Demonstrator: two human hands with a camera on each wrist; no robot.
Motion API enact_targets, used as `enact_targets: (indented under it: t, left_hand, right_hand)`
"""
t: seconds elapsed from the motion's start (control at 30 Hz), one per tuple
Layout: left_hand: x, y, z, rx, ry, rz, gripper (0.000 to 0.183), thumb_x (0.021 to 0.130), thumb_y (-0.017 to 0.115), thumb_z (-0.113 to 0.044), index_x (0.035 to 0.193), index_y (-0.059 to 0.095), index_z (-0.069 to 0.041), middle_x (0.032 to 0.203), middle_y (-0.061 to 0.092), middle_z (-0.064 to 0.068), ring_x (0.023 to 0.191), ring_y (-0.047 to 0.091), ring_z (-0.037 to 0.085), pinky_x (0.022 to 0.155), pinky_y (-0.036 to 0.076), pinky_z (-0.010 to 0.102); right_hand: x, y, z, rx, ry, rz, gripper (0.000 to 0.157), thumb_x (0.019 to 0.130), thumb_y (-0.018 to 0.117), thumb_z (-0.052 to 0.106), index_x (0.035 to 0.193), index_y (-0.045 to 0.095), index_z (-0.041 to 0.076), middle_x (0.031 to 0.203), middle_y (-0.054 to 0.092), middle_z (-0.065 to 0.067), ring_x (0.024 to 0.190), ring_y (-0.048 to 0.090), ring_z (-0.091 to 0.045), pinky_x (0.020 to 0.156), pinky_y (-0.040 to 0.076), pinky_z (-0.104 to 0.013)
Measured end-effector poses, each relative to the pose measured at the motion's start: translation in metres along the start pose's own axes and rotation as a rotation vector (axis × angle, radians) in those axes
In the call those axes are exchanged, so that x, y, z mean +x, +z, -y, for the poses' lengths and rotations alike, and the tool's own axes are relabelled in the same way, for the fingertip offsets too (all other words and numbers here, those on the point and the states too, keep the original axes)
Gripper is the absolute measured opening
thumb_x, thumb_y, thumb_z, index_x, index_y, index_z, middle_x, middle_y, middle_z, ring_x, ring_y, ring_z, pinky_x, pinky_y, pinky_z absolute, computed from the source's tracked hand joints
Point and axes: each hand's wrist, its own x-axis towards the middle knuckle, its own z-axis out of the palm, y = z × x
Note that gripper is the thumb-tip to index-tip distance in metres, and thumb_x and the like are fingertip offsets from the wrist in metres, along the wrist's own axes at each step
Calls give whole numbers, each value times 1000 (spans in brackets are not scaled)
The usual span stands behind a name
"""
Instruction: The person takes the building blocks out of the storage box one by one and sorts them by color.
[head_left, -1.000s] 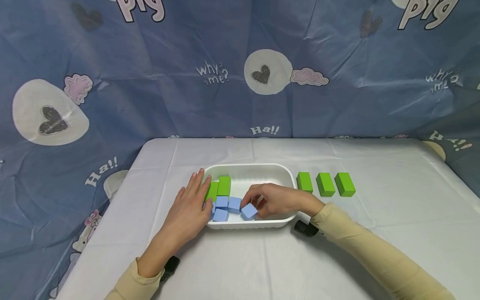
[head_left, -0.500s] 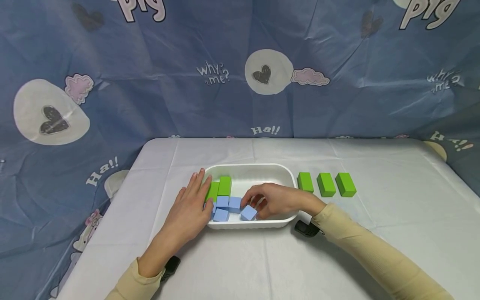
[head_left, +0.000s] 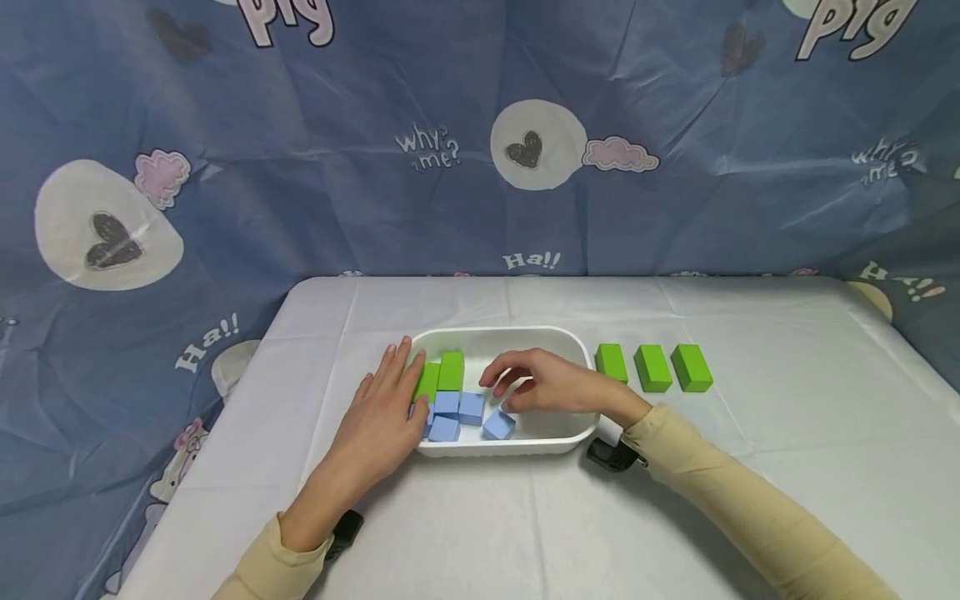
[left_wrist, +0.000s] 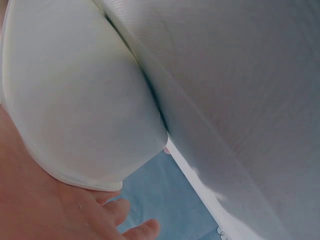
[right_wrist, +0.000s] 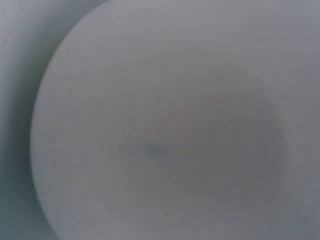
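A white tray (head_left: 517, 448) lies on the table. In its left part are two green blocks (head_left: 451, 371) and several light blue cubes (head_left: 471, 408). My left hand (head_left: 378, 421) rests along the tray's left end, fingers straight, its thumb beside the blue cubes. The left wrist view has the same hand (left_wrist: 60, 200) against the tray's outer wall (left_wrist: 85, 90). Over the tray's middle is my right hand (head_left: 551, 383), fingers loosely bent, nothing between them. Just below its thumb sits a turned blue cube (head_left: 499, 425), apart from the others. A blurred pale wall (right_wrist: 150, 100) fills the right wrist view.
Three green blocks (head_left: 653, 369) stand in a row on the white-covered table (head_left: 480, 533), right of the tray. A blue printed cloth (head_left: 420, 217) hangs behind the table and along its left side.
My right hand has lifted away from the turned blue cube and moved slightly toward the back of the tray, letting the cube go. The left hand has stayed in place.
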Motion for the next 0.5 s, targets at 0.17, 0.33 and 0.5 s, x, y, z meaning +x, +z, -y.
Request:
enact_targets:
  t: [0.17,0.33,0.5]
  left_hand:
    - [-1,2,0,1,12,0,60,100,44,-27,154,30,-4,164,11,11,150,6,29,113,16,60]
    - [-1,1,0,5,12,9,61,100,43,-27,155,29,-4,164,10,11,150,5,28,113,16,60]
    - [0,0,1,18,5,16,61,101,43,-28,155,28,-5,164,8,10,150,4,28,114,15,59]
  right_hand:
    - [3,-2,3,-42,1,-51,38,86,64,-10,123,59,-7,122,59,-25,110,60,-40,91,52,-34]
    - [6,-4,10,-60,-6,-76,38,87,64,-9,125,58,-8,124,59,-25,111,61,-40,92,51,-35]
    - [14,2,16,-74,-1,-117,40,88,65,-7,127,58,-8,126,58,-25,115,59,-40,93,50,-35]
